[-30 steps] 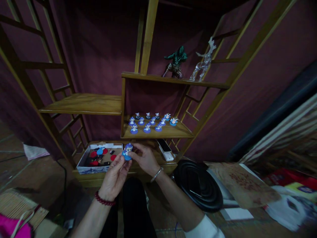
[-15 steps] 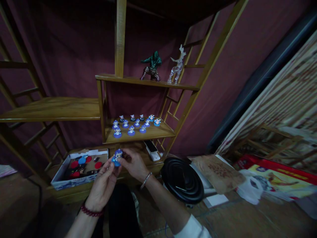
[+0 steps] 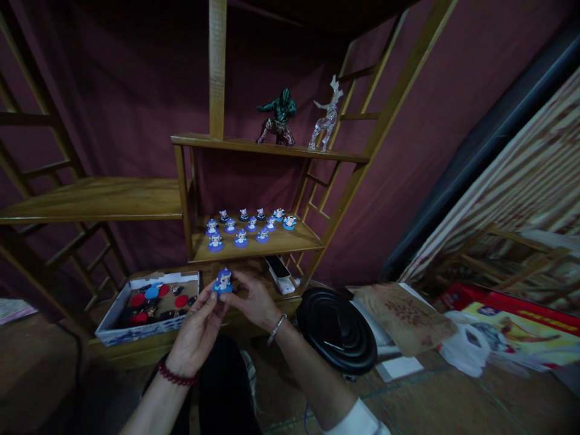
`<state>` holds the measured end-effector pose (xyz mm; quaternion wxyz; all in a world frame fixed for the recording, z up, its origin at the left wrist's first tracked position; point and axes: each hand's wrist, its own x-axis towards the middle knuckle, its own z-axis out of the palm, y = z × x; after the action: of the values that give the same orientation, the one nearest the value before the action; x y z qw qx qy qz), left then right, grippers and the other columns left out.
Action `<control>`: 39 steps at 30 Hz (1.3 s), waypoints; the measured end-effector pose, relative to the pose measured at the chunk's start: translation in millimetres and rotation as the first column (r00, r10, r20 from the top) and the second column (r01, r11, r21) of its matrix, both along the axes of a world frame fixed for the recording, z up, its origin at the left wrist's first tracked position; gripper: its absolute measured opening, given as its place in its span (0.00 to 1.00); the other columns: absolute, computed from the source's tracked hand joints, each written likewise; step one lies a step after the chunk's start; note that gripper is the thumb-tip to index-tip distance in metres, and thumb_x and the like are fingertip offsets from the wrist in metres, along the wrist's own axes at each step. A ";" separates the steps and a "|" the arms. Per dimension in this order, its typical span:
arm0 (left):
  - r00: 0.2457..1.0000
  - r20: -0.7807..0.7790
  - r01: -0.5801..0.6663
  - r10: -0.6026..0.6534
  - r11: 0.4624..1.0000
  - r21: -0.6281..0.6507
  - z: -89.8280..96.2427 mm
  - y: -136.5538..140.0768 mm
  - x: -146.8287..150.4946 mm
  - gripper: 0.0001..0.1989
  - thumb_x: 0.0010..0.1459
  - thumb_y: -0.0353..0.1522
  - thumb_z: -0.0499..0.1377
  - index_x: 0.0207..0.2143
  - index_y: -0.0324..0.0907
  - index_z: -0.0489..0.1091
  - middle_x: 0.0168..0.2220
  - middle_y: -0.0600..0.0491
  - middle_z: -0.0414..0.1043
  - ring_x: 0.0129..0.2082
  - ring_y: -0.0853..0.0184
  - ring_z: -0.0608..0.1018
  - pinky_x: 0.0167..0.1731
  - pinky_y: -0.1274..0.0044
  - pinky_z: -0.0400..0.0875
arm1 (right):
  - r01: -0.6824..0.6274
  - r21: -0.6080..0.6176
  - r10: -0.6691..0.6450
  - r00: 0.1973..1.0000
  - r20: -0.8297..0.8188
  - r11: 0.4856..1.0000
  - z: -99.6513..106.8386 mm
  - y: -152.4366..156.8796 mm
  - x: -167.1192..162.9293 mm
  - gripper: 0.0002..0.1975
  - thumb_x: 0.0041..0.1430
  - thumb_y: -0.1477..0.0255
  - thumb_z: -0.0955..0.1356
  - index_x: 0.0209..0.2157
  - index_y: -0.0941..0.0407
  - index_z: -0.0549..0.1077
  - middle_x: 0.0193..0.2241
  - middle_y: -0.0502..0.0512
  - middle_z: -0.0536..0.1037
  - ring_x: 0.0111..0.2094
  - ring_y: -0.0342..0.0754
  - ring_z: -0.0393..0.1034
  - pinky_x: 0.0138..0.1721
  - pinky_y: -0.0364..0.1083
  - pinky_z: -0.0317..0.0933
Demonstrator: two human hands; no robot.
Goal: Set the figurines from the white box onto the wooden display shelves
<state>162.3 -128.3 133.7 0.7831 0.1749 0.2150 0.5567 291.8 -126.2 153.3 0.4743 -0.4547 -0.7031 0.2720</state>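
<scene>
Both my hands hold one small figurine with purple hair and a blue base, upright below the front of a wooden shelf. My left hand grips the base from the left, fingers closed on it. From the right, my right hand pinches the same base with thumb and fingers. On that shelf stand several similar purple figurines in rows, with small dark-based ones behind and two blue-based ones at the right.
A cardboard box with red and blue discs and dark pieces sits at lower left. Above are a green figure and a clear deer figure. A black round stool with a phone, a white plastic bag and a red box are at right.
My hands have moved slightly right and up with the figurine, which has turned a little and stands more upright. The shelf figurines keep their places.
</scene>
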 end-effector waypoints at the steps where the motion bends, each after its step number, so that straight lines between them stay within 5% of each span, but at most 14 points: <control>1: 1.000 0.004 0.004 -0.004 1.000 0.005 -0.4 0.2 0.9 0.13 0.45 0.23 0.60 0.36 0.42 0.72 0.36 0.53 0.73 0.35 0.72 0.74 0.40 0.79 0.67 | -0.010 -0.003 0.010 1.000 -0.007 1.000 -0.6 0.1 1.1 0.21 0.47 0.65 0.68 0.45 0.53 0.67 0.39 0.52 0.72 0.40 0.45 0.66 0.39 0.44 0.61; 22: 0.988 -0.149 -0.033 0.034 0.999 0.013 0.0 8.5 23.1 0.11 0.43 0.24 0.62 0.33 0.38 0.71 0.33 0.52 0.73 0.32 0.72 0.74 0.37 0.79 0.67 | 0.101 0.041 -0.101 0.995 -0.002 0.994 -6.3 1.1 17.5 0.20 0.47 0.69 0.68 0.45 0.54 0.67 0.40 0.52 0.73 0.40 0.47 0.67 0.43 0.47 0.61; 29: 0.976 -0.199 -0.080 0.092 0.995 0.066 0.3 11.6 43.3 0.08 0.41 0.25 0.63 0.27 0.39 0.67 0.25 0.56 0.71 0.28 0.74 0.73 0.34 0.79 0.67 | 0.180 0.020 -0.180 0.984 -0.017 0.983 -14.6 2.1 35.2 0.20 0.47 0.67 0.68 0.44 0.55 0.67 0.39 0.54 0.73 0.39 0.47 0.67 0.43 0.47 0.61; 39: 0.944 -0.323 -0.016 0.065 0.988 0.153 10.5 9.8 68.7 0.11 0.41 0.29 0.62 0.31 0.37 0.69 0.32 0.51 0.72 0.32 0.69 0.73 0.34 0.76 0.66 | 0.209 0.005 -0.207 0.971 -0.120 0.978 -13.2 1.3 65.0 0.18 0.47 0.69 0.68 0.42 0.55 0.68 0.38 0.54 0.74 0.39 0.47 0.68 0.43 0.48 0.61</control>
<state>231.0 -118.5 144.1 0.7098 0.3182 0.3033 0.5504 356.8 -124.9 140.1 0.5453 -0.5047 -0.6244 0.2412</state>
